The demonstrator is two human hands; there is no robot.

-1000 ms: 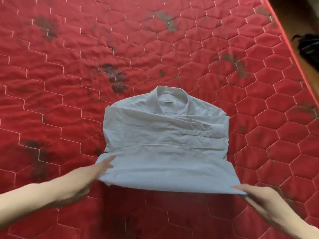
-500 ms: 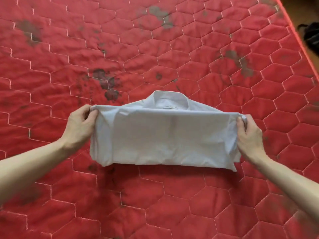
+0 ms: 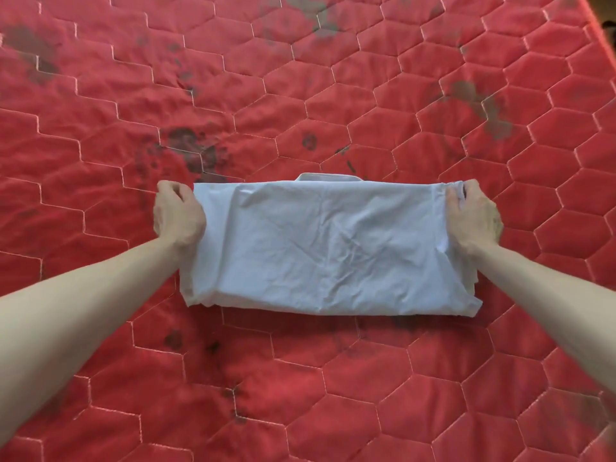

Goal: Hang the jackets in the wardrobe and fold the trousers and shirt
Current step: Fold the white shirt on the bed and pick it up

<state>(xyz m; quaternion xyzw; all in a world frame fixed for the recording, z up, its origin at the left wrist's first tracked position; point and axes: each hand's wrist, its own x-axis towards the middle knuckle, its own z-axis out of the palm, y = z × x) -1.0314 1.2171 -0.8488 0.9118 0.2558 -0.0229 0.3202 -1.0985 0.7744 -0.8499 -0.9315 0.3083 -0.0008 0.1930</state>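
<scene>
I see the white shirt (image 3: pixel 330 248) lying folded into a wide band on the red quilted mattress (image 3: pixel 333 95). My left hand (image 3: pixel 178 215) grips its far left corner, my right hand (image 3: pixel 471 218) its far right corner. The collar (image 3: pixel 328 177) peeks out beyond the far edge.
</scene>
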